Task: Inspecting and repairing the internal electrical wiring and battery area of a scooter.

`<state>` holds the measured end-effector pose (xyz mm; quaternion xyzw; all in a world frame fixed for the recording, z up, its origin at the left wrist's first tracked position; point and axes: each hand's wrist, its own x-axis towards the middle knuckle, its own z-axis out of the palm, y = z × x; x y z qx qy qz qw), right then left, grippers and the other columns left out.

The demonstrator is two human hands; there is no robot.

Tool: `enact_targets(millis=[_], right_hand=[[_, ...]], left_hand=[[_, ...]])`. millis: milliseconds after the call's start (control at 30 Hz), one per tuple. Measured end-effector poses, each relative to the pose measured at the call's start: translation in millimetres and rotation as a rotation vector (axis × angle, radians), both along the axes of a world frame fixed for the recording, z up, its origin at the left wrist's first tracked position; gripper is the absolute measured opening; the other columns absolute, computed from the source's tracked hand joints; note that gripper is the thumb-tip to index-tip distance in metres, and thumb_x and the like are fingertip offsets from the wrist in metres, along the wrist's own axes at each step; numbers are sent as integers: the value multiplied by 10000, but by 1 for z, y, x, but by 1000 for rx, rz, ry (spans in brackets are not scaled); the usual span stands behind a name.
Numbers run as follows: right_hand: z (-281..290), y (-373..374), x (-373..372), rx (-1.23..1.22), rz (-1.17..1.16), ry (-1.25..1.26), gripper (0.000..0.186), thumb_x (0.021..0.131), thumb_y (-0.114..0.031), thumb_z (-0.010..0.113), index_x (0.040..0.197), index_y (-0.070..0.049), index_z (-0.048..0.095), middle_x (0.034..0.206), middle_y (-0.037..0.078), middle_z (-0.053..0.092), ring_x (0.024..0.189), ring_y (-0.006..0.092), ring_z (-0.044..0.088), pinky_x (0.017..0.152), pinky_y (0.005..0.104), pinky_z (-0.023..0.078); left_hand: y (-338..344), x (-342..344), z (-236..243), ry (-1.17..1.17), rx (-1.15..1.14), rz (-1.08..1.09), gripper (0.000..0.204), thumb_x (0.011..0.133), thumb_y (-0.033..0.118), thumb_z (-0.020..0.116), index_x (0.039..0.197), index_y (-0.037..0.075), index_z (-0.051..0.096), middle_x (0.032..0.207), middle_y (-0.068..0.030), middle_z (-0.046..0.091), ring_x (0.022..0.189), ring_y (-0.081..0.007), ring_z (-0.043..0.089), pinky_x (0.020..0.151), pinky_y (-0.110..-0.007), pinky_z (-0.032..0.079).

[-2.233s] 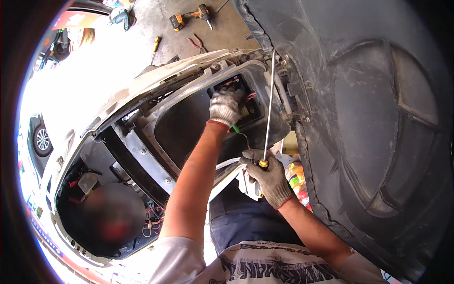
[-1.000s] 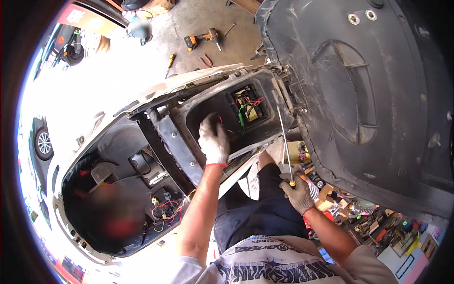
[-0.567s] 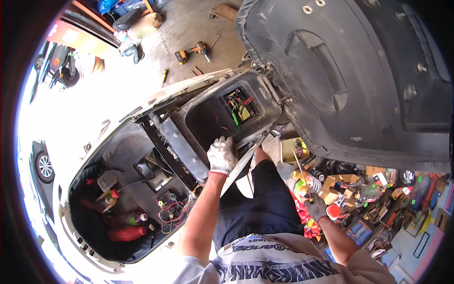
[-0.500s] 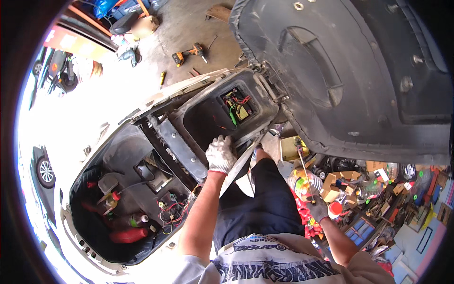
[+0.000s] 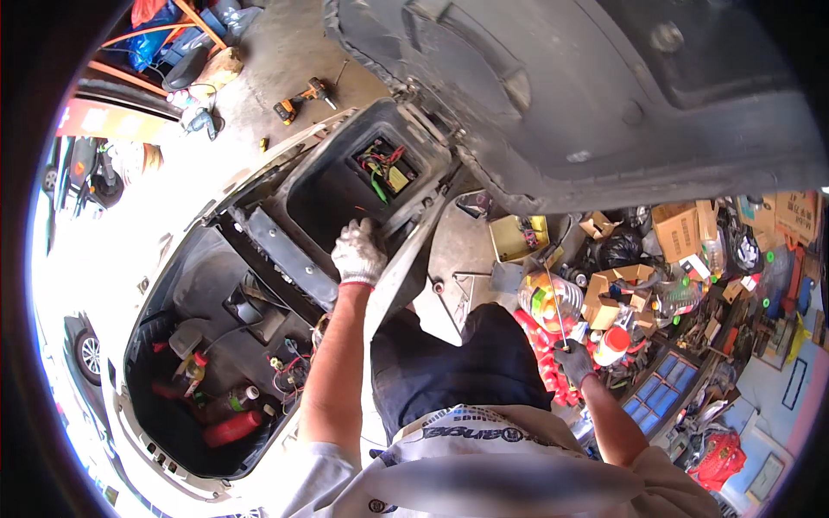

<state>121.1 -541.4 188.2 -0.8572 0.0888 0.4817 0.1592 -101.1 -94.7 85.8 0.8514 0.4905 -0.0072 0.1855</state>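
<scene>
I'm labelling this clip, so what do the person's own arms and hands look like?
The left hand wears a whitish glove with grey smudges and a red-edged cuff; the right hand wears a dark grey one. Bare forearms show below short greyish sleeves.

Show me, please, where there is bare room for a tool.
Bare concrete lies just beyond the drill, left of the raised seat; a smaller patch lies left of the yellow tray. It is crowded around the right hand, near the red-lidded container and cardboard boxes.
</scene>
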Motion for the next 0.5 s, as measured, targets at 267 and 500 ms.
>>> enact_targets(millis=[267, 500], right_hand=[[-6, -80, 7, 107, -88, -10, 313, 763, -149, 647, 1052, -37, 604, 771, 57, 606, 582, 128, 547, 524, 275, 478], [-28, -185, 9, 258, -389, 12, 224, 843, -127, 644, 1052, -60, 598, 742, 31, 596, 580, 111, 545, 495, 255, 431]], left_hand=[[-11, 2, -10, -5, 96, 34, 219, 779, 132, 563, 989, 105, 622, 1028, -177, 609, 982, -378, 577, 808, -479, 488], [-41, 8, -1, 173, 247, -22, 452, 772, 99, 556, 1224, 87, 565, 1128, -210, 588, 1056, -385, 541, 900, -456, 446]])
